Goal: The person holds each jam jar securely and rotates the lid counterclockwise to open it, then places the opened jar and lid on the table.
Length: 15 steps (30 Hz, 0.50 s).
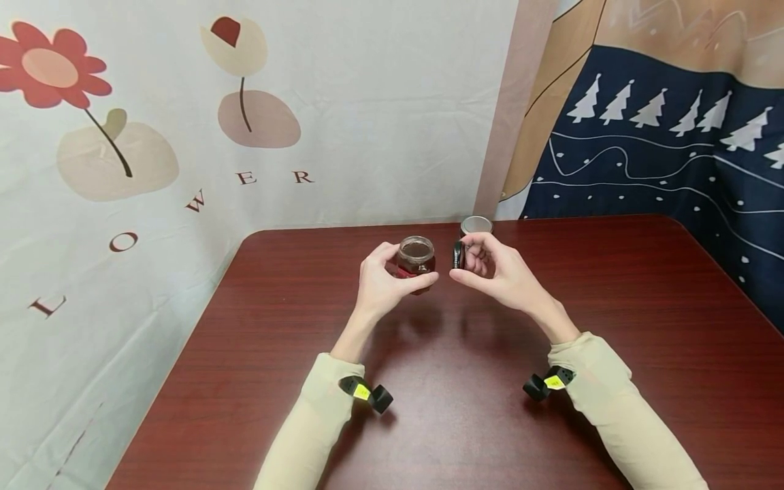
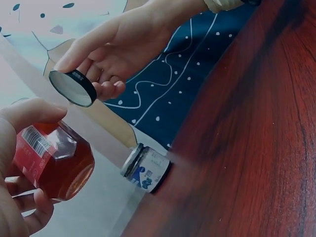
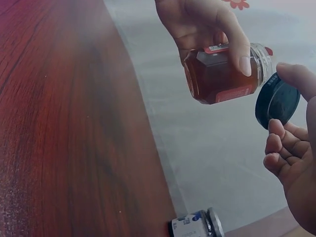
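My left hand (image 1: 384, 275) grips a faceted glass jar (image 3: 217, 74) of amber-red contents, with a red label and barcode (image 2: 35, 140). Its threaded mouth (image 1: 417, 248) is uncovered and faces up, and the jar is held above the table. Just to the right, my right hand (image 1: 499, 269) pinches a black round lid (image 1: 458, 256) by its rim between thumb and fingers. The lid is turned on edge, its pale inner side (image 2: 69, 89) showing in the left wrist view. A small gap separates lid and jar in the head view.
A second jar (image 2: 148, 170), with its lid on and a white and blue label, stands at the table's back edge behind my right hand. The dark red wooden table (image 1: 441, 422) meets a printed cloth (image 1: 380, 136) at the back.
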Motion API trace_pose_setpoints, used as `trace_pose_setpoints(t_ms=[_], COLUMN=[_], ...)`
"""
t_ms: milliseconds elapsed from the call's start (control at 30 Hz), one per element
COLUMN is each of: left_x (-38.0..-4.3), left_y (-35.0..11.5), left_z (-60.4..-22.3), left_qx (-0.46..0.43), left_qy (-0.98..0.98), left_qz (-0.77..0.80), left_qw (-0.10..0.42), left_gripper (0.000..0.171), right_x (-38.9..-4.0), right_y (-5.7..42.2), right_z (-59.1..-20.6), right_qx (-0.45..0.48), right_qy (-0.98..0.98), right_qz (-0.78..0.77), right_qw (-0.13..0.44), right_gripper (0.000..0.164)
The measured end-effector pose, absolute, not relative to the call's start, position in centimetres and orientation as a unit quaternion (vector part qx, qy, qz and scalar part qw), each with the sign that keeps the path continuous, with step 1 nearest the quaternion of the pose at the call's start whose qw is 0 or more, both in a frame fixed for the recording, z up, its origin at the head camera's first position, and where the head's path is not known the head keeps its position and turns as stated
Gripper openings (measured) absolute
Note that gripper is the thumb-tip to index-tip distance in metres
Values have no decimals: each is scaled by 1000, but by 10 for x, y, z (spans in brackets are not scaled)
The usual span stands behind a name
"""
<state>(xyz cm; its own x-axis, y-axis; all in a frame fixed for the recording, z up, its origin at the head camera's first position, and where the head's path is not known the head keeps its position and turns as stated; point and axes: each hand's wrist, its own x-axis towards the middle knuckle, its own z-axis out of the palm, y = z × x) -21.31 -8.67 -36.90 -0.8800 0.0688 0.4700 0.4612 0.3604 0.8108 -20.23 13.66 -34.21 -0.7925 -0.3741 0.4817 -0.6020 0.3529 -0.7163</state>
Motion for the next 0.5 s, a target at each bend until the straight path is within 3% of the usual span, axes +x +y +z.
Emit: trace_pose_setpoints(t_ms=[500], left_x=[-220], left_y=[-89], left_z=[-381], left_qx=[-132], left_qy=[-820], left_qz=[-521], left_qw=[195], left_gripper=[43], right_x=[-226], right_y=[141], right_z=[-378], right_qx=[291], right_qy=[-830], right_qz=[464], right_qw=[107], right_gripper=[47])
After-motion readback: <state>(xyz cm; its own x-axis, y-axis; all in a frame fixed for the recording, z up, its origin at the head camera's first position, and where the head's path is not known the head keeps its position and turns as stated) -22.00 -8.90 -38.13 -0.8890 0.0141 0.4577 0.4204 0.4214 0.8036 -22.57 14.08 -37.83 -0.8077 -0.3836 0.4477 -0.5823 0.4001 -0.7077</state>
